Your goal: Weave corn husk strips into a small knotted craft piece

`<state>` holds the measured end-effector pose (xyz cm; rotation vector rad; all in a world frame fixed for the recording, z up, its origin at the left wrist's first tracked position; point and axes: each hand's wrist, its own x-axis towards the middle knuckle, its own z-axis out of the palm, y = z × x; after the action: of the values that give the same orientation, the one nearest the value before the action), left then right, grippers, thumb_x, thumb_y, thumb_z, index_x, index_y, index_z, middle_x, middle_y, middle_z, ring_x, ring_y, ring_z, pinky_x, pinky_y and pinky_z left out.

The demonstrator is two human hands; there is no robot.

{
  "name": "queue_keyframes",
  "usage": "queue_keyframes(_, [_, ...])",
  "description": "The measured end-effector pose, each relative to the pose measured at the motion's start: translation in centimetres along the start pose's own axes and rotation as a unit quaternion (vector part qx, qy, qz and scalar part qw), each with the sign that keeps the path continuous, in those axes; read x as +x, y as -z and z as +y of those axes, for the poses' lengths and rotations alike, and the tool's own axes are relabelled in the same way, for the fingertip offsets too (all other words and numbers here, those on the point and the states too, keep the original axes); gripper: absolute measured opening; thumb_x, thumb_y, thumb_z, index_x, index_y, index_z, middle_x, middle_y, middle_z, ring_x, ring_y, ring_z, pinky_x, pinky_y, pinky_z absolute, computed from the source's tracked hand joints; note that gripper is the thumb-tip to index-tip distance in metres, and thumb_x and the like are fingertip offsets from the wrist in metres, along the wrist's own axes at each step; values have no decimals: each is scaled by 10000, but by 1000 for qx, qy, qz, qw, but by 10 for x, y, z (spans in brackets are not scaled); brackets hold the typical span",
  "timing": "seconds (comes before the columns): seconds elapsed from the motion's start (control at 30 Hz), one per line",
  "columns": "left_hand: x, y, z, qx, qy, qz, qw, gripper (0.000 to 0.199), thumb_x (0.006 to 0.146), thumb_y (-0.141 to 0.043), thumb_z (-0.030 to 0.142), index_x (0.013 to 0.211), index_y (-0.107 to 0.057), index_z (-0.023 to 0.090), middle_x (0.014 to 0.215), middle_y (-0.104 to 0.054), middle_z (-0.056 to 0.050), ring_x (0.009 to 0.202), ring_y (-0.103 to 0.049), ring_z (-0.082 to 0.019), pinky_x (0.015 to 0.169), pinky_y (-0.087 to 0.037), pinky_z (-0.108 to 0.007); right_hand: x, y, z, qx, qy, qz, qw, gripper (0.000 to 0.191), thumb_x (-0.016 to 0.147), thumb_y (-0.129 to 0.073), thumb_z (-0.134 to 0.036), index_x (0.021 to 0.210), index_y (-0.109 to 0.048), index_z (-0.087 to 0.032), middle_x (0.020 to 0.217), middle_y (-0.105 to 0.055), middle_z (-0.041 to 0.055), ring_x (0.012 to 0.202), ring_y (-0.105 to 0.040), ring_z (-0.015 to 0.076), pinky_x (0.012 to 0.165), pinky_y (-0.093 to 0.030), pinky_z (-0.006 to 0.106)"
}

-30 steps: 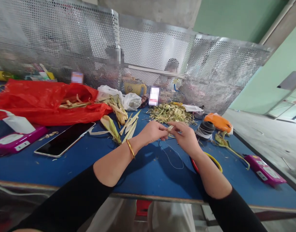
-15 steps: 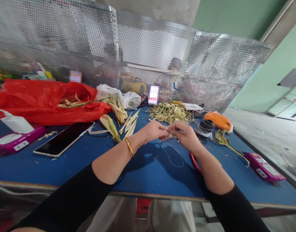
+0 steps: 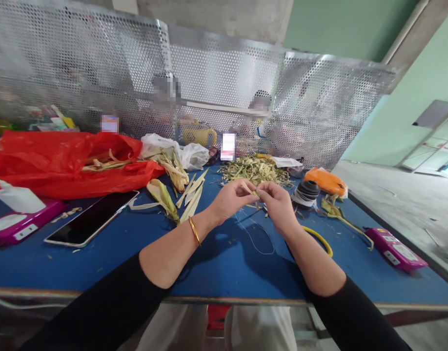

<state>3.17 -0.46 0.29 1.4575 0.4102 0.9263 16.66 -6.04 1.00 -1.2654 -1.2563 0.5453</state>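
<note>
Over the middle of the blue table, my left hand (image 3: 233,201) and my right hand (image 3: 278,202) meet with fingers pinched together. Between their fingertips is a small pale strip of corn husk (image 3: 251,190), partly covered by the fingers. A thin white thread (image 3: 262,253) hangs below them in a loose loop over the tabletop. Just beyond my hands lies a heap of shredded husk (image 3: 255,168). Left of my hands are loose husk leaves (image 3: 194,195) and a greenish corn husk (image 3: 164,197). A yellow curved handle (image 3: 321,238) shows beside my right forearm.
A red plastic bag (image 3: 63,161) with husks, a phone (image 3: 94,219) and a purple power strip (image 3: 26,226) occupy the left. On the right are a black spool (image 3: 306,191), an orange bag (image 3: 325,180) and another purple power strip (image 3: 396,248). A perforated metal screen (image 3: 224,73) stands behind.
My hands have turned slightly, and the husk strip between the fingers now shows more clearly, sticking up. The red handle by my right forearm is hidden now. The view has shifted a little.
</note>
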Motion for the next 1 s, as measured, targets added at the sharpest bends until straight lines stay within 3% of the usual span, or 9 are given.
queue_keyframes(0.67, [-2, -5, -2, -50, 31, 24, 998, 259, 672, -748, 260, 831, -560, 181, 718, -628, 38, 706, -591, -102, 724, -455, -240, -2, -8, 2, 49, -19, 43, 998, 119, 691, -613, -307, 664, -561, -204, 585, -529, -37, 564, -456, 121, 551, -381, 261])
queue_keyframes(0.83, [-3, -7, 0, -41, 30, 36, 998, 209, 678, -714, 255, 783, -548, 183, 675, -607, 46, 674, -571, -98, 687, -437, -229, -3, -10, 3, 119, -51, 12, 992, 164, 648, -665, -324, 625, -562, -199, 579, -519, -38, 560, -441, 112, 563, -371, 261])
queue_keyframes(1.0, [-3, -11, 1, -39, 19, 68, 997, 197, 655, -708, 258, 768, -565, 184, 678, -604, 49, 640, -563, -96, 681, -443, -240, -3, -9, 4, 228, -130, -43, 964, 256, 586, -736, -373, 606, -552, -196, 558, -491, -36, 538, -437, 109, 563, -371, 269])
